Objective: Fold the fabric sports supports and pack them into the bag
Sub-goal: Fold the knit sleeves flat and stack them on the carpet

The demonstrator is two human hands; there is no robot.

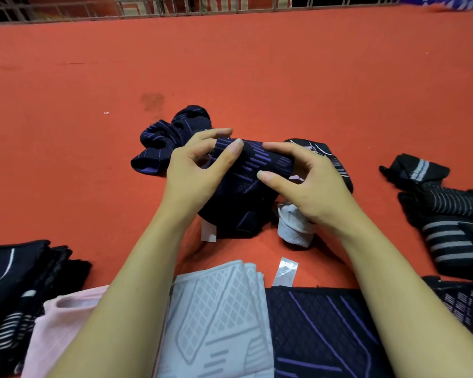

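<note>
Centre: held support (246, 186) on the mat (230, 64), between left hand (194, 173) and right hand (311, 184).
Behind-left: bunched support (172, 135).
Right of it: crumpled support (294, 227).
Far right: loose supports (448, 214).
Near edge: folded stack (224, 317), left pile (17, 290).

A: What do the hands hold?
B: The left hand (194, 170) and right hand (309, 184) both grip a navy support (246, 186) (purple stripes) above the red desk (230, 64).
A: Nearby?
B: A folded white support (219, 309) lies closest.
</note>
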